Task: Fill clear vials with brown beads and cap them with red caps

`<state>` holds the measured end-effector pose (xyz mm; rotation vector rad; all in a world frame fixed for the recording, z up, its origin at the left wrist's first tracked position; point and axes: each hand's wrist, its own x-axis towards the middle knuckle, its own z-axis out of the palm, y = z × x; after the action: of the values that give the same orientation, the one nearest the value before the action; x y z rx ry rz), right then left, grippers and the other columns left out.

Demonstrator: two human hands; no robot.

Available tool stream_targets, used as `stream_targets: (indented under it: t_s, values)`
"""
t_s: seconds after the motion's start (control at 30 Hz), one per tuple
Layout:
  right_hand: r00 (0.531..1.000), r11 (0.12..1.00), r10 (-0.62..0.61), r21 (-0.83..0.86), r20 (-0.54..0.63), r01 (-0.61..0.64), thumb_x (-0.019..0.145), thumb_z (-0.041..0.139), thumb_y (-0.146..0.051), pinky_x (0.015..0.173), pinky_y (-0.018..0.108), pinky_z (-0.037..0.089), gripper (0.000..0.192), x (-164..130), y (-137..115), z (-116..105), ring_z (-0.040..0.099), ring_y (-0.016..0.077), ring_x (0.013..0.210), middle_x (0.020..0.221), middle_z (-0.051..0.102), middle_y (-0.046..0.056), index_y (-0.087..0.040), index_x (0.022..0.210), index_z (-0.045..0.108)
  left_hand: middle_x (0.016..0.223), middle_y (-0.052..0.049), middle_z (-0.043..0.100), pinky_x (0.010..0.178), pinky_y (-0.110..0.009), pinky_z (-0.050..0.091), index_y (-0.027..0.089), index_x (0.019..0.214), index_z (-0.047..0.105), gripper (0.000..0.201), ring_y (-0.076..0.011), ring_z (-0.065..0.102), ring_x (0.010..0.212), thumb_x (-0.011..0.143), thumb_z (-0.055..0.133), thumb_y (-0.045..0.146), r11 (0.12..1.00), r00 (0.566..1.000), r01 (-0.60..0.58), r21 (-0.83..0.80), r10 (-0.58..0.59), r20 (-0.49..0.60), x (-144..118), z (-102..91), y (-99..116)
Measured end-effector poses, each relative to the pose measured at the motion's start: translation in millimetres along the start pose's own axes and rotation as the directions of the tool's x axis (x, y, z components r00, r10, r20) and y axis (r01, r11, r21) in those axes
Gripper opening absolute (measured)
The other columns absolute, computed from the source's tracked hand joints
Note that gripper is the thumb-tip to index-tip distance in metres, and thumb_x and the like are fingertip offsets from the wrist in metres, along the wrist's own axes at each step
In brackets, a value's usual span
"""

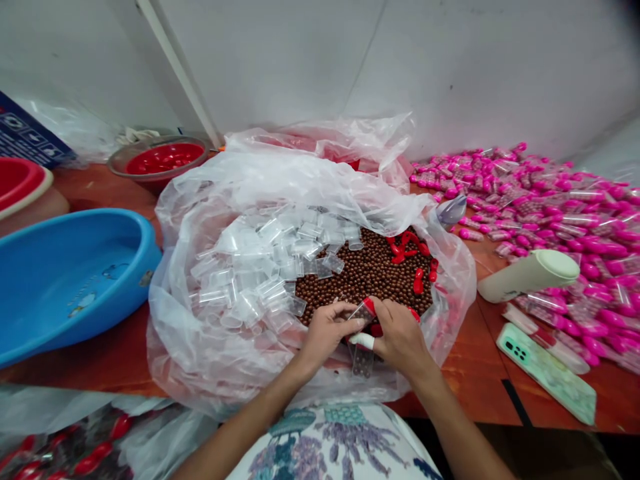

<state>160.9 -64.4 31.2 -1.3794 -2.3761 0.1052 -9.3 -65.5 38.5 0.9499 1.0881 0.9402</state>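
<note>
Low over the front of a plastic-lined heap, my left hand (324,333) is closed around a clear plastic tube (359,312) with a red end. My right hand (400,337) pinches the red cap (369,305) at that tube's upper end; white tape wraps one of its fingers. Below this hand hangs a second clear tube (363,363) with brown balls inside; what grips it is partly hidden. Brown balls (350,273) lie behind both hands, with several red caps (405,247) on them at the right. Empty clear tubes (265,267) are piled at the left.
A white plastic bag (190,333) surrounds the heap. At left stand a blue basin (115,267) and a bowl with red pieces (165,160). Right are a pale cylindrical bottle (525,277), a phone (547,373) and a large pile of pink-capped tubes (565,207). A wall (320,60) rises behind.
</note>
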Motion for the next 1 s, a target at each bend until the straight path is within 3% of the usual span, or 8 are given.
stream_targets:
  t_s: [0.2, 0.4, 0.53, 0.6, 0.7, 0.8, 0.9, 1.0]
  values:
    - [0.999, 1.0, -0.019, -0.005, -0.041, 0.019, 0.075, 0.056, -0.055, 0.074, 0.036, 0.04, 0.062, 3.2, -0.7, 4.8, 0.053, 0.0247, 0.083, 0.092, 0.059, 0.011, -0.011, 0.119, 0.047, 0.07, -0.002, 0.062, 0.052, -0.02, 0.037, 0.012, 0.087, 0.068, 0.025, -0.0102, 0.051, 0.057, 0.066, 0.07, 0.026, 0.999, 0.998, -0.014, 0.048, 0.016, -0.056, -3.7, -1.6, -0.2]
    - [0.992, 0.999, -0.027, 0.017, -0.125, 0.029, 0.075, 0.056, -0.048, 0.071, 0.035, 0.04, 0.056, 2.9, 1.1, 1.4, 0.052, 0.0232, 0.081, 0.089, 0.058, 0.01, -0.011, 0.117, 0.049, 0.083, -0.004, 0.065, 0.063, -0.021, 0.042, 0.015, 0.094, 0.065, 0.034, -0.014, 0.058, 0.071, 0.07, 0.067, 0.039, 0.998, 0.999, -0.046, -0.046, 0.046, 0.001, -2.1, 4.8, 4.7]
    - [0.987, 0.997, -0.07, 0.028, -0.143, 0.075, 0.074, 0.056, -0.045, 0.07, 0.035, 0.04, 0.056, 0.0, -3.0, 0.3, 0.051, 0.0231, 0.079, 0.086, 0.057, 0.009, -0.011, 0.118, 0.048, 0.064, -0.004, 0.062, 0.052, -0.023, 0.042, 0.014, 0.093, 0.061, 0.056, -0.0134, 0.056, 0.054, 0.08, 0.036, 0.063, 0.95, 0.986, 0.144, -0.278, -0.113, 0.126, 2.5, 14.6, 3.1]
    - [0.985, 0.993, -0.099, 0.044, -0.143, 0.106, 0.073, 0.057, -0.043, 0.069, 0.035, 0.04, 0.057, -1.2, -5.6, 2.4, 0.051, 0.0231, 0.078, 0.086, 0.056, 0.009, -0.011, 0.119, 0.046, 0.055, -0.003, 0.058, 0.048, -0.023, 0.04, 0.013, 0.084, 0.06, 0.062, -0.0127, 0.053, 0.046, 0.08, 0.03, 0.066, 0.928, 0.976, 0.201, -0.314, -0.162, 0.146, 3.7, 19.1, -0.9]
    - [0.982, 0.988, -0.13, 0.062, -0.14, 0.14, 0.071, 0.057, -0.039, 0.067, 0.036, 0.041, 0.057, -1.5, -8.4, 5.5, 0.05, 0.0231, 0.076, 0.086, 0.056, 0.009, -0.012, 0.12, 0.045, 0.05, 0.0, 0.054, 0.046, -0.021, 0.037, 0.014, 0.072, 0.055, 0.049, -0.0105, 0.049, 0.043, 0.08, 0.041, 0.06, 0.93, 0.984, 0.175, -0.324, -0.158, 0.079, 3.6, 24.7, -8.9]
    - [0.981, 0.984, -0.141, 0.088, -0.133, 0.153, 0.07, 0.057, -0.034, 0.066, 0.036, 0.041, 0.057, 0.0, -11.2, 5.1, 0.05, 0.0234, 0.075, 0.084, 0.056, 0.008, -0.012, 0.12, 0.045, 0.048, 0.003, 0.052, 0.044, -0.02, 0.036, 0.016, 0.074, 0.053, 0.036, -0.0094, 0.046, 0.041, 0.08, 0.049, 0.051, 0.908, 0.989, 0.148, -0.392, -0.142, 0.044, 2.2, 28.6, -14.9]
    - [0.991, 0.976, -0.112, 0.178, -0.078, 0.124, 0.069, 0.059, -0.033, 0.072, 0.038, 0.043, 0.059, 2.2, -13.4, -0.2, 0.052, 0.025, 0.083, 0.093, 0.057, 0.01, -0.014, 0.123, 0.043, 0.045, 0.003, 0.05, 0.043, -0.021, 0.035, 0.015, 0.073, 0.053, 0.035, -0.0099, 0.045, 0.039, 0.081, 0.047, 0.049, 0.87, 0.983, 0.18, -0.459, -0.172, 0.059, 1.4, 28.2, -13.3]
    - [0.999, 0.928, 0.047, 0.37, 0.014, -0.049, 0.067, 0.067, -0.036, 0.077, 0.037, 0.045, 0.065, 2.6, -10.5, -6.6, 0.054, 0.0246, 0.091, 0.105, 0.057, 0.01, -0.019, 0.124, 0.041, 0.046, 0.001, 0.051, 0.045, -0.022, 0.038, 0.013, 0.078, 0.056, 0.04, -0.0119, 0.049, 0.042, 0.082, 0.041, 0.05, 0.818, 0.98, 0.197, -0.54, -0.182, 0.082, 1.9, 22.2, -4.0]
